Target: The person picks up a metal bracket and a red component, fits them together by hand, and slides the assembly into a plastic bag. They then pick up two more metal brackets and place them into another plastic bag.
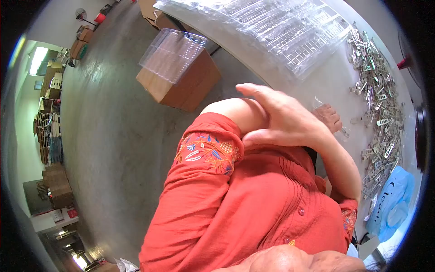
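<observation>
My right hand lies across my left forearm near the elbow, fingers stretched out and thumb spread apart, with no object in it. My left forearm passes behind it. Beyond, my left hand rests on the worktable with curled fingers. Bits of a clear plastic piece stick out on either side of that hand; what lies under the fingers is hidden. Right of it spreads a long heap of small metal parts with slots. Stacked clear plastic trays lie at the table's far end.
On the floor left of the table stands a cardboard box with a clear tray on top. A blue plastic bag lies at the table's near right. Stacked cartons line the far left wall, and a fan stands behind.
</observation>
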`<control>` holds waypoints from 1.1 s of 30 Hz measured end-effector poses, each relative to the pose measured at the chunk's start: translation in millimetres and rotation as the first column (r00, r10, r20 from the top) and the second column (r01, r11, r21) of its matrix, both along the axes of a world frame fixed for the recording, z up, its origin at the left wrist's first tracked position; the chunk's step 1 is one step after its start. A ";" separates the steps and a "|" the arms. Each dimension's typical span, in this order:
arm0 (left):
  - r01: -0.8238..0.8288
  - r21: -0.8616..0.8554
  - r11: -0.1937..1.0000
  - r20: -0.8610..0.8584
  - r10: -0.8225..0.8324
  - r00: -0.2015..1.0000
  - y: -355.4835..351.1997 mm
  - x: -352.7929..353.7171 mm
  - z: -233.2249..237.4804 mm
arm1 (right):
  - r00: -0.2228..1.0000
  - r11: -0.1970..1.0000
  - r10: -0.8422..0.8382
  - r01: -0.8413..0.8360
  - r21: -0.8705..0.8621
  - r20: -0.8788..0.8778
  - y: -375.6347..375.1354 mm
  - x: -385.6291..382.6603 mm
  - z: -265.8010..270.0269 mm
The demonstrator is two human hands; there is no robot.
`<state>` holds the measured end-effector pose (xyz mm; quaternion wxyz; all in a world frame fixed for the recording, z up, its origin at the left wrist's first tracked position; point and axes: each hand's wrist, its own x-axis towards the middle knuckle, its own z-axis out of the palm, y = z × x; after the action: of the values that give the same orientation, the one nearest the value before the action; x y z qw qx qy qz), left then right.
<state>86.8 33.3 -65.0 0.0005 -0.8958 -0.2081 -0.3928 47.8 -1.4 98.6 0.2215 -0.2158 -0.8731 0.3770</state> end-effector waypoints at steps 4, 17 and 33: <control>0.014 0.042 0.999 -0.024 -0.013 1.000 2.9 -3.3 -2.8 | 0.994 0.994 0.093 -0.090 0.057 -0.056 2.7 -13.5 -28.3; 0.018 0.024 1.000 0.015 -0.018 1.000 -1.9 -1.0 -2.4 | 0.989 0.963 -0.071 0.101 0.249 -0.128 -18.2 9.8 -44.5; -0.034 0.046 0.998 0.041 0.033 0.999 -6.8 -1.2 4.5 | 0.972 0.636 0.228 -0.102 0.765 -0.060 -24.9 65.1 -72.4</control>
<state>85.7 26.5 -60.6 0.0236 -0.8839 -0.2139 -0.4152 112.9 -26.2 26.1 0.3213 0.0062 -0.9469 0.0126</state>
